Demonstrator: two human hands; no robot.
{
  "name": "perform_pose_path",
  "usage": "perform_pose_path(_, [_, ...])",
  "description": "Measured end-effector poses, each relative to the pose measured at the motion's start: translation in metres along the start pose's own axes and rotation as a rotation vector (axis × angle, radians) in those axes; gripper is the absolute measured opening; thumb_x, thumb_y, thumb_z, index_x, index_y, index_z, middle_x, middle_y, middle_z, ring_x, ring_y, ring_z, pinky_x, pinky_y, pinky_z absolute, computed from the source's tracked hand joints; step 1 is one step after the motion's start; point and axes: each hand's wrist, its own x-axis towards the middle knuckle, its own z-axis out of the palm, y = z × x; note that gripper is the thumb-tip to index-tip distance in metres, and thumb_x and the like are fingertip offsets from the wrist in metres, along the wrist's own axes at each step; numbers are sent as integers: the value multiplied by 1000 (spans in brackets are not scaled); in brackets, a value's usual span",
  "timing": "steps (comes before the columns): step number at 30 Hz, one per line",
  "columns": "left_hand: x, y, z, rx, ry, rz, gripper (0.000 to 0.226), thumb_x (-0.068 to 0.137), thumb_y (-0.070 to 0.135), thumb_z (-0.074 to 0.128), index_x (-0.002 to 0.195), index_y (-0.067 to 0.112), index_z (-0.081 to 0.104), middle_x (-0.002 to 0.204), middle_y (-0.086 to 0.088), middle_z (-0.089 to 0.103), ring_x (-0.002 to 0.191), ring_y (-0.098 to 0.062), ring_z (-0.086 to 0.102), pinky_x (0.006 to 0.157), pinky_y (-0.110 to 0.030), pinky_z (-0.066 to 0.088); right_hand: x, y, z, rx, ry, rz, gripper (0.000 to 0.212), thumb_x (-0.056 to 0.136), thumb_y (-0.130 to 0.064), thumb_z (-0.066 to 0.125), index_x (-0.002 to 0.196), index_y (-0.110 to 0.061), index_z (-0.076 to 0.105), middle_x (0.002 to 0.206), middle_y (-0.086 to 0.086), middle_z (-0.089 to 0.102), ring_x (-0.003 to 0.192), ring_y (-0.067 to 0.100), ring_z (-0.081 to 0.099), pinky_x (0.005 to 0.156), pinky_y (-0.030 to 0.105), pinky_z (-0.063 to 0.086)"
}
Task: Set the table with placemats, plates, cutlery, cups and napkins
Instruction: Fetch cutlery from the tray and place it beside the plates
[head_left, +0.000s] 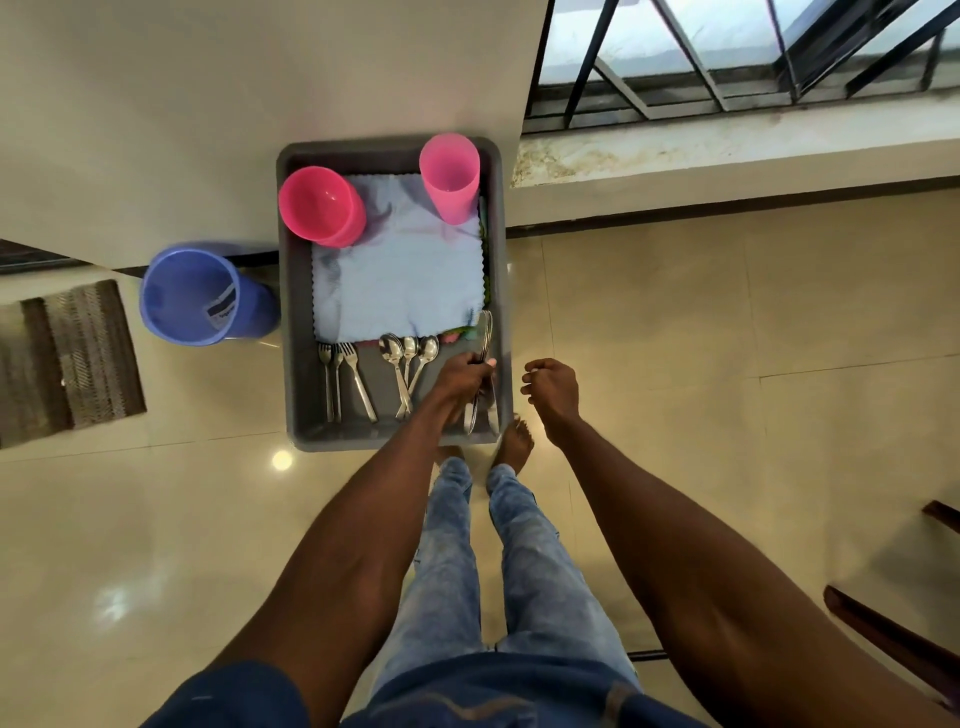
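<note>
Now, tray (296, 364): 3 forks (340, 379), 3 spoons (408, 358), 2 pink cups (449, 176), left grip (465, 379) round knives (485, 338), right grip (553, 387) loose, empty.

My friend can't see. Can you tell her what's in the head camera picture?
A person's left hand holds table knives over a grey tray on the floor; the right hand hangs loosely curled beside it. The tray holds forks, spoons, a pale blue napkin and two pink cups.
</note>
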Motion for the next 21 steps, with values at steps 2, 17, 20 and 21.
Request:
perform_pose_path(2, [-24,8,-5,-23,-16,-10,9,98,14,56,89,12,57,79,-6,66,66,-17,61,50,-25,49,-17,-8,-4,-2,-30,-28,29,86,4,39,83,-10,64,85,11,65,71,21,59,57,27,43])
perform_pose_path(17, [-157,42,-1,-147,-348,-77,15,97,1,45,104,1,59,86,-13,71,80,-25,70,76,-38,58,-145,-5,-44,362,60,-34,22,95,-2,42,99,-1,63,80,13,63,63,21,59,56,29,44])
perform_pose_path(20, [-168,43,0,-27,-458,-65,17,95,0,48,109,-1,58,86,-14,72,81,-25,72,75,-40,57,-171,16,-42,513,179,-41,18,95,-6,45,97,-2,63,81,13,63,62,21,59,55,28,44])
perform_pose_path(21, [-173,43,0,35,-492,-47,18,94,-2,48,111,-3,56,86,-15,72,79,-25,72,71,-39,58,-180,24,-38,564,220,-31,17,96,-6,46,95,-3,62,80,12,63,62,21,59,55,28,44])
